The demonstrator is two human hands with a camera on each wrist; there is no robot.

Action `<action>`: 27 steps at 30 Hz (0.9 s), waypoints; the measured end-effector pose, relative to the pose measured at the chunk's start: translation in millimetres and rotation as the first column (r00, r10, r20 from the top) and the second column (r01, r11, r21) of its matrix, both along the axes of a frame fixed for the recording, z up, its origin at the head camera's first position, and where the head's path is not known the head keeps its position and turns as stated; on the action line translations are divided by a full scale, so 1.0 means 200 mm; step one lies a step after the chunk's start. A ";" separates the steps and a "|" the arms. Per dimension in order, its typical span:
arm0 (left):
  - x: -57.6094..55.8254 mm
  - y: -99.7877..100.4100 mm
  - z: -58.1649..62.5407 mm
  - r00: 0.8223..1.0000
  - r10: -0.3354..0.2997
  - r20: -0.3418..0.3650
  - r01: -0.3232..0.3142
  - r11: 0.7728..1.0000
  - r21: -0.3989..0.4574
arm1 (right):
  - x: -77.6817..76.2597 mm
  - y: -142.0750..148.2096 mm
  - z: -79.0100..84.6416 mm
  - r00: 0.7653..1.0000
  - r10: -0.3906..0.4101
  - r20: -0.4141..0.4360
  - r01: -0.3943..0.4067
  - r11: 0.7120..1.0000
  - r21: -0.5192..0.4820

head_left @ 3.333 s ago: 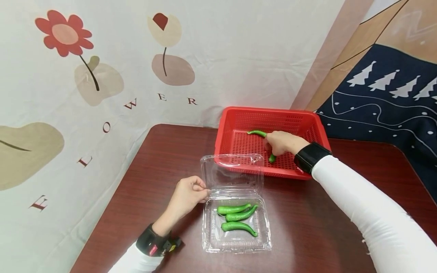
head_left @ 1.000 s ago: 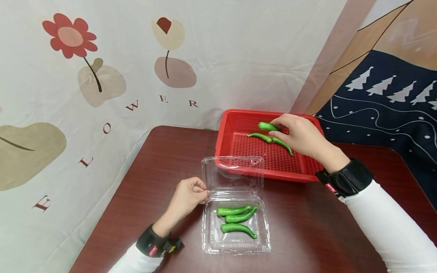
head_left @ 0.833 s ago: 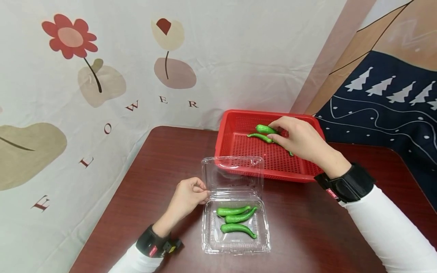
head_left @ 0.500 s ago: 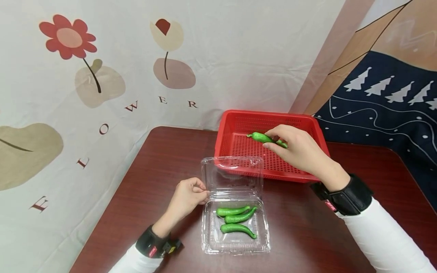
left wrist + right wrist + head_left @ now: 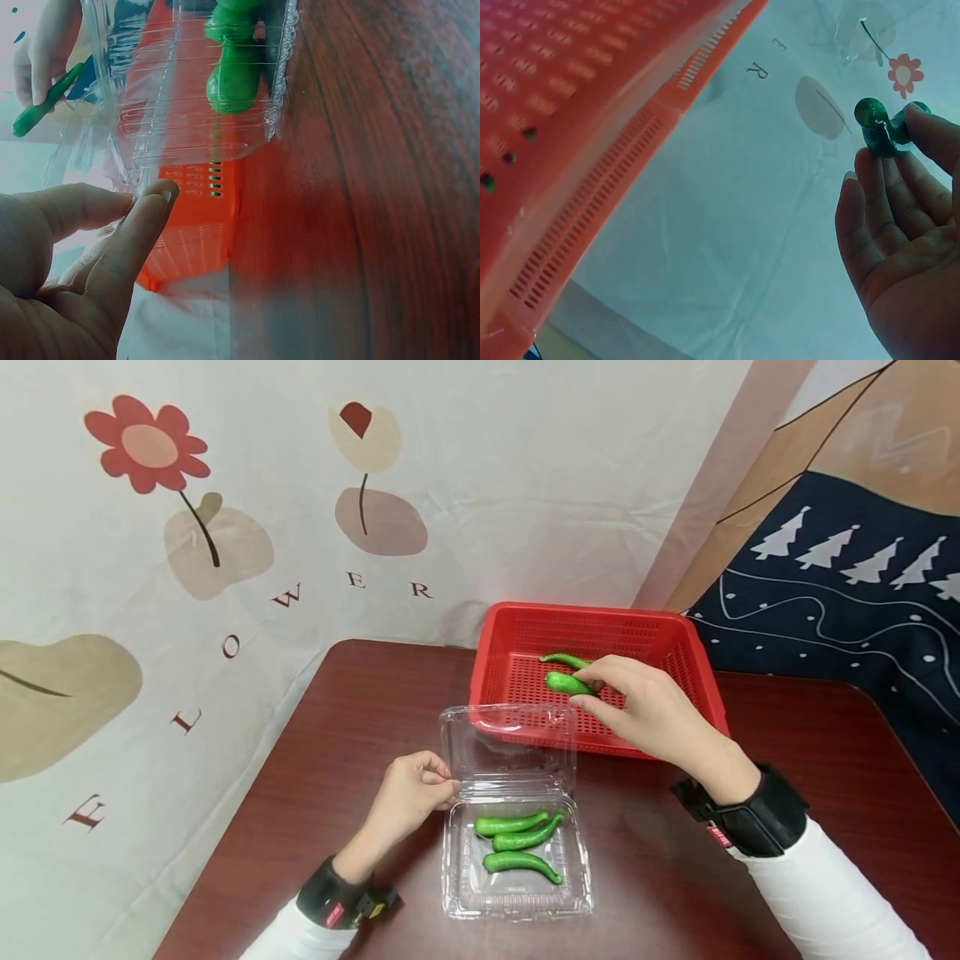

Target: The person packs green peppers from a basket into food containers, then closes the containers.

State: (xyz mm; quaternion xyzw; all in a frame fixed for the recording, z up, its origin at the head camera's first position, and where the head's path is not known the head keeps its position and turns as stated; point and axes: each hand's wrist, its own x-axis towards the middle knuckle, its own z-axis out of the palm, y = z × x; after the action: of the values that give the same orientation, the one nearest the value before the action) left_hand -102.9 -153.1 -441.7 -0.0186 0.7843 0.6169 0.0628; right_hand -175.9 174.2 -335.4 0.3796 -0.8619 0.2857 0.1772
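My right hand (image 5: 652, 714) pinches a green chili pepper (image 5: 564, 682) between thumb and fingertips, above the near part of the red basket. In the right wrist view the same green chili pepper (image 5: 885, 126) is raised clear of the basket's side. My left hand (image 5: 411, 793) pinches the left edge of a clear plastic clamshell container (image 5: 517, 900) near its hinge; the left wrist view shows thumb and finger meeting on the thin plastic. The container's lid (image 5: 510, 743) stands up. Three green chili peppers lie inside, one nearest the front (image 5: 522, 862).
The red perforated basket (image 5: 600, 610) stands at the back, behind the lid. Another green chili pepper (image 5: 564, 659) lies in it, partly hidden by my right hand. The dark wooden table (image 5: 337, 710) meets a printed cloth (image 5: 465, 468) at the back.
My right hand reached into the basket, lifted a green chili pepper out, and has since brought it nearer me and slightly left, toward the container. The left hand has stayed on the container's edge.
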 end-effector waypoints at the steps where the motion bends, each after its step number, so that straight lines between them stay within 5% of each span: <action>1: 0.00 0.00 0.00 1.000 0.002 0.000 -0.002 1.000 0.003 | 0.01 0.00 0.00 1.000 0.003 -0.003 -0.003 1.000 -0.005; 27: 0.00 0.00 -0.01 1.000 0.003 -0.003 -0.004 1.000 -0.020 | 0.21 -0.15 -0.11 0.985 0.170 -0.007 -0.170 0.985 0.041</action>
State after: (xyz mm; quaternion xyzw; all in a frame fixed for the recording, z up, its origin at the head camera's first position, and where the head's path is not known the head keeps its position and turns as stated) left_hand -102.9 -152.9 -442.8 -0.0198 0.7906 0.6090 0.0605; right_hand -134.2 144.4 -358.2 0.4567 -0.8310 0.2805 0.1491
